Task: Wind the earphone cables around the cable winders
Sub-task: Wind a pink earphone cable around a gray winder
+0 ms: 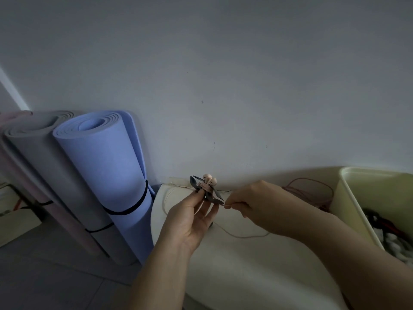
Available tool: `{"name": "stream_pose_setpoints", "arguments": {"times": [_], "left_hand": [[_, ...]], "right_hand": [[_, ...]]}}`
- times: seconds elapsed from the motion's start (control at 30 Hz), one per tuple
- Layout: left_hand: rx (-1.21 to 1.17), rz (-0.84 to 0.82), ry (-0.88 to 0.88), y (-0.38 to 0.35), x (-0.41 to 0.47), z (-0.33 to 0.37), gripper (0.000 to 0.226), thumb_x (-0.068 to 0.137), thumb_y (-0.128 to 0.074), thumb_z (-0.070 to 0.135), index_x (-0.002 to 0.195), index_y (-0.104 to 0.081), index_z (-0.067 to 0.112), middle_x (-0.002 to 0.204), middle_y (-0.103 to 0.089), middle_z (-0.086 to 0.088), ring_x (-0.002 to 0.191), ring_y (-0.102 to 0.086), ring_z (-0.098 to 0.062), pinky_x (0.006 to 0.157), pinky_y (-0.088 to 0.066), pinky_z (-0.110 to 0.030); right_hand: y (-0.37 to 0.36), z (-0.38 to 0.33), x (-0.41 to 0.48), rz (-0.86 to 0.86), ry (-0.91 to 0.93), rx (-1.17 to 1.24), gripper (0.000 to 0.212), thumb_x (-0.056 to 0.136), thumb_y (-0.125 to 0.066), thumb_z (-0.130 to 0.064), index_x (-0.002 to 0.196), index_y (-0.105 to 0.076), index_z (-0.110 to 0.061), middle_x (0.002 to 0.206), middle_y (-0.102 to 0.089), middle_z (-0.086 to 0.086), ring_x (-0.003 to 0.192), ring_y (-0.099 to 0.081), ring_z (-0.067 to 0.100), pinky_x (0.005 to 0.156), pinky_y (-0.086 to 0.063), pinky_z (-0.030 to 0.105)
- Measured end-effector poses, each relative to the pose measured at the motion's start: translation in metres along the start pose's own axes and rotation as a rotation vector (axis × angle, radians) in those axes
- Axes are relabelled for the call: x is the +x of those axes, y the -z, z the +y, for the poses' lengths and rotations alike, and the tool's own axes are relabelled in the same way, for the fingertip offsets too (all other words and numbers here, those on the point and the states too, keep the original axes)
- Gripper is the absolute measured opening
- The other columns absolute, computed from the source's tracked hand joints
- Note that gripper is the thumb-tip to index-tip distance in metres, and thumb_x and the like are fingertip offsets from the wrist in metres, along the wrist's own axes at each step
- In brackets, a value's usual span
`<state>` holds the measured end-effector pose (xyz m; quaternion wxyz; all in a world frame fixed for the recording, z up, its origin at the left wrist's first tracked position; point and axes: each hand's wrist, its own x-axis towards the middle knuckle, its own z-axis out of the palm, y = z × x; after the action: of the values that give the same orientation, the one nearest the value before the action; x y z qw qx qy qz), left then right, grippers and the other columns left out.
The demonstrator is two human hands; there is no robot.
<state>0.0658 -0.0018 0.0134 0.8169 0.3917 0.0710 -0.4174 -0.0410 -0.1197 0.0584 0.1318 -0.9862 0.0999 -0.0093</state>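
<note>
— Where do we have the winder point(214, 197)?

— Up in the air over the cream cushion point(245, 276), close to the wall. Our left hand point(190, 218) pinches it from below with the thumb and fingertips, the other fingers loosely spread. The two earbuds point(209, 179) sit at its top, with a few pale turns just under them.

— And the right hand point(259, 202)?

— Curled, nipping the cable point(245, 237) between thumb and forefinger right beside the winder's lower fin. The loose length droops onto the cushion in a slack loop.

— How do we expect it to handle?

— Everything looks very light. The cable is thin and limp, so it will only lie neatly if we hold gentle tension. If we tug hard, we risk straining it where it meets the earbuds. The winder's fins look thin and perhaps bendy, so we think the hold belongs on its middle, not the tips.

— Anything that could snag?

— A red cord point(312, 186) lies behind our right hand, near the bin point(357, 198). We should keep the slack away from it.
</note>
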Motion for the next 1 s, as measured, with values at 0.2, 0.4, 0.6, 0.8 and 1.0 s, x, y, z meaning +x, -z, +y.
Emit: {"name": "stream_pose_setpoints", "arguments": {"times": [0.2, 0.4, 0.6, 0.8, 1.0], "left_hand": [[-0.083, -0.041, 0.045, -0.001, 0.002, 0.002, 0.012, 0.088, -0.055, -0.003, 0.092, -0.066, -0.002, 0.09, -0.07, -0.014, 0.081, -0.066, -0.021, 0.065, -0.061, -0.033], [0.095, -0.06, -0.073, -0.002, -0.002, -0.001, 0.015, 0.088, -0.056, -0.003, 0.092, -0.07, 0.001, 0.091, -0.075, -0.011, 0.087, -0.069, -0.019, 0.079, -0.059, -0.036], [0.769, 0.013, -0.381, 0.001, -0.001, -0.005, 0.02, 0.09, -0.063, 0.008, 0.11, -0.063, 0.014, 0.099, -0.071, 0.001, 0.08, -0.069, -0.009, 0.081, -0.059, -0.038], [1.199, -0.191, -0.553, -0.004, -0.014, -0.004, 0.021, 0.091, -0.063, 0.018, 0.098, -0.057, 0.036, 0.096, -0.066, 0.017, 0.081, -0.063, 0.006, 0.074, -0.055, -0.02], [1.403, -0.337, -0.483, -0.001, -0.019, 0.0, 0.019, 0.093, -0.06, 0.019, 0.098, -0.06, 0.037, 0.093, -0.066, 0.024, 0.085, -0.063, 0.007, 0.078, -0.05, -0.016]], "right_hand": [[0.001, 0.002, 0.0, 0.034, 0.011, -0.014, 0.029, 0.101, -0.039, -0.031, 0.116, -0.063, -0.036, 0.086, -0.057, -0.016, 0.077, -0.048, 0.005, 0.074, -0.044, 0.024], [0.0, -0.005, -0.001, 0.029, 0.032, -0.052, 0.024, 0.1, -0.038, -0.033, 0.092, -0.06, -0.031, 0.086, -0.063, -0.008, 0.08, -0.058, 0.014, 0.072, -0.049, 0.03], [0.012, 0.003, -0.002, 0.324, -0.094, 0.125, 0.018, 0.086, -0.061, -0.042, 0.077, -0.066, -0.027, 0.071, -0.064, -0.009, 0.067, -0.058, 0.009, 0.066, -0.051, 0.031], [0.015, 0.014, -0.004, 0.399, -0.202, 0.484, 0.028, 0.078, -0.073, -0.036, 0.068, -0.065, -0.011, 0.047, -0.042, -0.01, 0.038, -0.036, 0.004, 0.04, -0.028, 0.011], [0.014, 0.02, -0.005, 0.3, -0.163, 0.398, 0.029, 0.069, -0.08, -0.039, 0.06, -0.058, -0.021, 0.043, -0.046, -0.012, 0.043, -0.043, 0.0, 0.045, -0.033, 0.011]]}}
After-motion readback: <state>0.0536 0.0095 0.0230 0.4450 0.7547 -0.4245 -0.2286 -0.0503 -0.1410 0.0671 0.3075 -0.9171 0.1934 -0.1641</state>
